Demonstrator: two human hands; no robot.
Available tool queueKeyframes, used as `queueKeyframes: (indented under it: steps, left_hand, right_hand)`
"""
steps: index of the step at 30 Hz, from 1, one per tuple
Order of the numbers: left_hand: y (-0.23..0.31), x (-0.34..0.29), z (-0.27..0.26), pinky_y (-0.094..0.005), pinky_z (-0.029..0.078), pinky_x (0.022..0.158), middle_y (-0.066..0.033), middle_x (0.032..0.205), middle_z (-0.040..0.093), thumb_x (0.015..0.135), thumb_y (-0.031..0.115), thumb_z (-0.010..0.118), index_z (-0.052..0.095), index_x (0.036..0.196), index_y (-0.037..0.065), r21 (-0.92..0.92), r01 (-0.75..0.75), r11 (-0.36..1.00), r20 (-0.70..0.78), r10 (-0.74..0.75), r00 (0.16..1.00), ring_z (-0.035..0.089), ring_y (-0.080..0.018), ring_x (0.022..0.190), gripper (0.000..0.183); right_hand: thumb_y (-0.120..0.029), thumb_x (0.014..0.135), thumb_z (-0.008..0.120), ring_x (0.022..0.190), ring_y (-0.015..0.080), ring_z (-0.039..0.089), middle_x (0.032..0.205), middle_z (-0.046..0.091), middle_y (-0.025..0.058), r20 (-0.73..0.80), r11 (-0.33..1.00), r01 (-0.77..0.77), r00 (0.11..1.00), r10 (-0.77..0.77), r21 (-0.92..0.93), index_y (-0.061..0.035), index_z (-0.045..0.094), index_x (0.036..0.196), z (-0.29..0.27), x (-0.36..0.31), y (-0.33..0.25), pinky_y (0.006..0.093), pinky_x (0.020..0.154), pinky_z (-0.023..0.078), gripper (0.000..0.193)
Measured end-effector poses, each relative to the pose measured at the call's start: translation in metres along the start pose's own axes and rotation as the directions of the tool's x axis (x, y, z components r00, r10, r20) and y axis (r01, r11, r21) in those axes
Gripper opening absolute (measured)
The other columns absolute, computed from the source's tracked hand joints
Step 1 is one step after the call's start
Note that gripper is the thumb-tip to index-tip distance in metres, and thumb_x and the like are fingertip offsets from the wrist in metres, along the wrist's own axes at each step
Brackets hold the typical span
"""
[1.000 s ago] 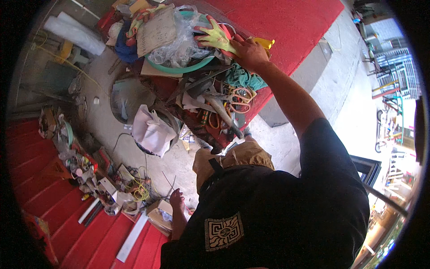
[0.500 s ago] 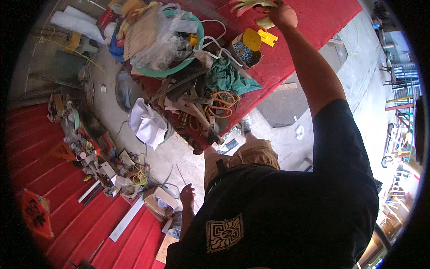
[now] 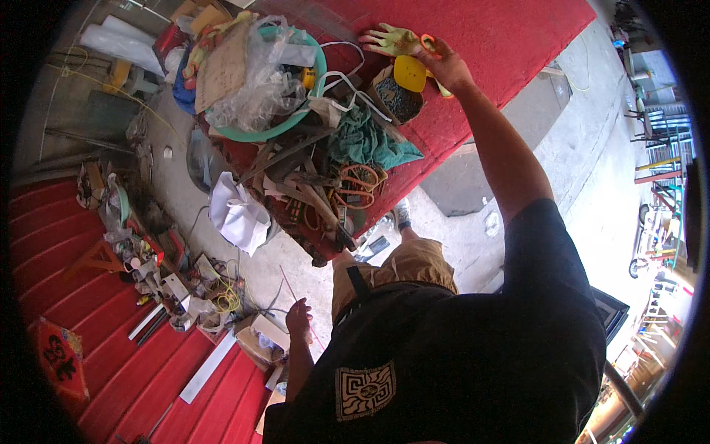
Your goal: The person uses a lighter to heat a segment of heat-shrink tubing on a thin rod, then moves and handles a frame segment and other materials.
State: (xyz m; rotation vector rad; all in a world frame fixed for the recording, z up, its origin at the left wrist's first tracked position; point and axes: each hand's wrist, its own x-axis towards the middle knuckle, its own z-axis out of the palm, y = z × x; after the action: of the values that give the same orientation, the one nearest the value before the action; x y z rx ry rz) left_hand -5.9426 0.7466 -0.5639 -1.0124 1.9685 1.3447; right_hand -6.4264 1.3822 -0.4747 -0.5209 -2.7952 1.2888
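My right hand (image 3: 447,65) reaches far out over the red-covered table (image 3: 510,44). Its fingers close on the orange-edged cuff of a pale yellow-green work glove (image 3: 390,40), whose fingers spread to the left. Just below that hand, partly hidden by it, sits a round yellow plastic piece (image 3: 410,73) beside an open box of small dark metal pieces (image 3: 398,100). Down by my left side, my left hand (image 3: 298,320) is closed around a thin reddish rod (image 3: 288,282), which sticks out above and below the fist.
A green basin (image 3: 319,70) heaped with clear plastic and cardboard stands on the table's left part. Nearer me lie green cloth (image 3: 370,140), scrap wood and orange-handled scissors (image 3: 359,181). A white sack (image 3: 238,214) stands on the floor. Boxes and tools line the red wall at left.
My right hand has come down and nearer, bringing the glove lower over the table, its orange cuff now showing. My left hand, with the rod, has shifted slightly left.
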Motion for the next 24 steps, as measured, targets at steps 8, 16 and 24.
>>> queueKeyframes:
  steps: [8, 16, 24]
  left_hand:
    - [0.007, 0.003, -0.005, -0.0289, 0.051, 0.062, -0.0057, 0.089, 0.07, 0.105, 0.031, 0.06, 0.07, 0.127, 0.008, -0.002, 0.042, 0.999, -0.034, -0.042, 0.999, 0.058, -0.0122, 0.064, 0.034]
    - [0.011, -0.006, 0.001, -0.0278, 0.052, 0.066, -0.0053, 0.092, 0.07, 0.106, 0.03, 0.058, 0.069, 0.128, 0.008, 0.022, 0.054, 0.998, -0.015, -0.053, 0.998, 0.059, -0.0121, 0.071, 0.033]
    - [0.016, -0.006, 0.011, -0.0273, 0.051, 0.066, -0.0051, 0.091, 0.069, 0.106, 0.034, 0.057, 0.069, 0.128, 0.007, 0.033, 0.072, 0.997, -0.01, -0.072, 0.997, 0.059, -0.0118, 0.071, 0.037]
  right_hand:
    - [-0.038, 0.091, 0.069, 0.126, 0.0348, 0.062, 0.141, 0.063, 0.0142, 0.003, 0.848, 0.116, 0.991, -0.133, -0.518, -0.0114, 0.059, 0.14, 0.01, 0.012, 0.0, 0.047, 0.103, 0.052, 0.057]
    - [-0.035, 0.093, 0.067, 0.108, 0.0348, 0.071, 0.129, 0.07, 0.0132, -0.352, 0.912, 0.075, 0.907, -0.231, -0.404, -0.0143, 0.07, 0.129, -0.019, 0.029, 0.006, 0.0449, 0.094, 0.056, 0.041]
    - [-0.034, 0.081, 0.083, 0.115, 0.0412, 0.06, 0.13, 0.061, 0.0228, 0.104, 0.731, 0.587, 0.799, -0.592, -0.348, -0.0049, 0.057, 0.138, 0.061, -0.068, -0.045, 0.0484, 0.099, 0.05, 0.068]
